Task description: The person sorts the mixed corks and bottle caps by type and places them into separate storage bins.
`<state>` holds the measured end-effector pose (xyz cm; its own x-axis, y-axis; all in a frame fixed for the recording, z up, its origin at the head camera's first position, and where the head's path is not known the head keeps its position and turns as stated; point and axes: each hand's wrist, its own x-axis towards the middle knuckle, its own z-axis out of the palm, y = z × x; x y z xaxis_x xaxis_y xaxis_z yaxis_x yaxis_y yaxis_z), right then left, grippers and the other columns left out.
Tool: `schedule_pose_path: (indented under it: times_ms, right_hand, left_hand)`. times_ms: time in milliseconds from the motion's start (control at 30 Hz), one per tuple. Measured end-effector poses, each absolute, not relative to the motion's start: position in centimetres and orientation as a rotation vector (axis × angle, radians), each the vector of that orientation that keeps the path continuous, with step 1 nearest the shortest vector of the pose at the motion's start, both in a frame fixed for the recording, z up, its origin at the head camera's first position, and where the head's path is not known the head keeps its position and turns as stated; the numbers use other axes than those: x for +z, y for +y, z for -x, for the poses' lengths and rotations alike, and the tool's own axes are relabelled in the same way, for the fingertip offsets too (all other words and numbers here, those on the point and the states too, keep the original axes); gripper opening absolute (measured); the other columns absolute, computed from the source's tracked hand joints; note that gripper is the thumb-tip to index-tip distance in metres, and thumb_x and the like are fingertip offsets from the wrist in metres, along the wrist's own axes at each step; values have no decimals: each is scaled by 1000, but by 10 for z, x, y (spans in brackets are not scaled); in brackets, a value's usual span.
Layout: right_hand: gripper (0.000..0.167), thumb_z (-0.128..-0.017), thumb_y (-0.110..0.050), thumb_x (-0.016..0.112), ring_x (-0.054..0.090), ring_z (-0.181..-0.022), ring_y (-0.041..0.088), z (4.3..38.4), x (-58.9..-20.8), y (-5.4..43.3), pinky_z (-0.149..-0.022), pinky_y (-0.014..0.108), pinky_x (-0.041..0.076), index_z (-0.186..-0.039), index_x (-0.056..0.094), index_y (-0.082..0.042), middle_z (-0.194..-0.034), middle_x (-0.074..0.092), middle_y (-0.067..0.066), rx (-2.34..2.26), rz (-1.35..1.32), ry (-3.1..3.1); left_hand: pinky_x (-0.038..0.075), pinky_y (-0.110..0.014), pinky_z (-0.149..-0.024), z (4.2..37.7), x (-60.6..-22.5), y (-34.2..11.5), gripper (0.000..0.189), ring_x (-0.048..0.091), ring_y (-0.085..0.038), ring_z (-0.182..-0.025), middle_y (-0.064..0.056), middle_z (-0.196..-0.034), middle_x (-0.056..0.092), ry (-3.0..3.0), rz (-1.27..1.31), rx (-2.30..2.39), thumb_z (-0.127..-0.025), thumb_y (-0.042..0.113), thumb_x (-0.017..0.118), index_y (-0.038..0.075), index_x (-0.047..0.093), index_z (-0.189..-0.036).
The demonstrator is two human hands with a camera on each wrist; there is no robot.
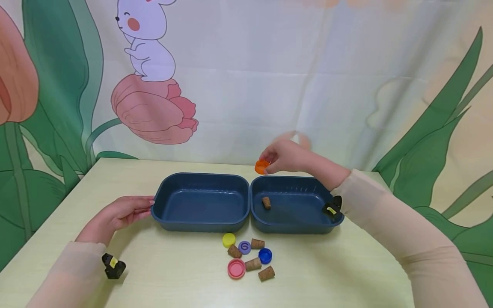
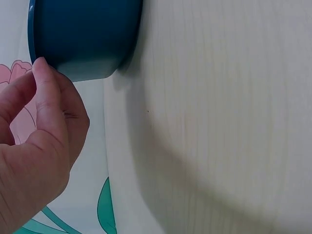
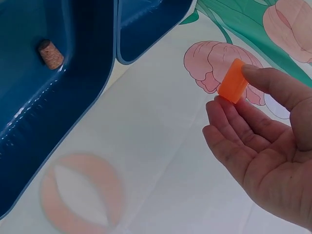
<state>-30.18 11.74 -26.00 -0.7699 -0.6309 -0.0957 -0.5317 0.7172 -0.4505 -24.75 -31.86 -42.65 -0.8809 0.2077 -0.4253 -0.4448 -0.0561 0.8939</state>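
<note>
My right hand (image 1: pixel 286 156) is raised over the back edge of the right-hand dark blue tray (image 1: pixel 296 229). It pinches an orange bottle cap (image 3: pixel 233 82) between thumb and fingers. Inside that tray lies one cork (image 1: pixel 266 202). The left hand (image 1: pixel 125 211) is at the left end of the other dark blue tray (image 1: pixel 200 226), with thumb and finger gripping its rim, as the left wrist view shows. No object shows in this left tray.
In front of the trays lie several corks (image 1: pixel 253 264), a yellow cap (image 1: pixel 229 240), a purple cap (image 1: pixel 244 247), a blue cap (image 1: pixel 265 256) and a pink cap (image 1: pixel 236 269). Behind the pale table (image 1: pixel 173 273) hangs a printed curtain (image 1: pixel 246 94).
</note>
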Motion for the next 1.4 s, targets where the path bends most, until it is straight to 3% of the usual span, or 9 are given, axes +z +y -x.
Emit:
schedule_pose_path:
  times_ms: [100,233,333,633,900,1233,1400]
  right_hand:
    - [36,-92,-10,72,70,-107,32,301,-258,112,-95,37,59,-125,68,4,-117,74,20,-563,907,2682]
    - [38,-93,-12,71,69,-111,31,303,-260,105,-98,37,58,-128,67,2,-121,73,18,-551,911,2661]
    - [38,-94,-12,71,69,-112,31,306,-265,100,-99,37,58,-129,67,2,-122,73,18,-556,933,2634]
    - [38,-94,-13,70,69,-112,30,312,-274,81,-100,35,58,-129,67,1,-123,72,18,-523,975,2595]
    - [37,-94,-12,71,68,-113,30,318,-277,64,-101,35,57,-129,67,2,-124,72,19,-502,986,2624]
    - [38,-95,-13,70,67,-115,29,330,-278,39,-102,32,57,-130,67,0,-127,72,17,-483,985,2627]
    - [37,-95,-13,70,67,-114,28,334,-286,29,-100,31,57,-129,68,0,-126,72,16,-465,997,2610]
  left_hand:
    - [63,-21,-82,247,-426,-318,26,77,-6,-82,7,-90,78,1802,242,1979,-105,7,54,8,72,-124]
    - [63,-21,-82,247,-427,-317,25,77,-6,-82,7,-90,78,1809,241,1978,-105,7,54,8,73,-122]
    - [63,-21,-82,247,-428,-318,26,77,-6,-82,7,-90,78,1804,241,1982,-105,8,55,16,79,-103]
    - [63,-21,-82,246,-428,-319,23,77,-6,-82,7,-90,78,1817,218,1973,-104,7,56,15,78,-106]
    - [63,-21,-82,247,-432,-320,32,76,-5,-81,8,-90,78,1855,209,1951,-105,8,55,-2,62,-135]
    - [63,-22,-82,249,-429,-322,22,77,-6,-82,7,-91,78,1827,230,1950,-105,8,55,10,74,-115]
    - [63,-22,-82,249,-429,-322,22,77,-6,-82,7,-91,78,1820,223,1948,-105,8,55,9,74,-116]
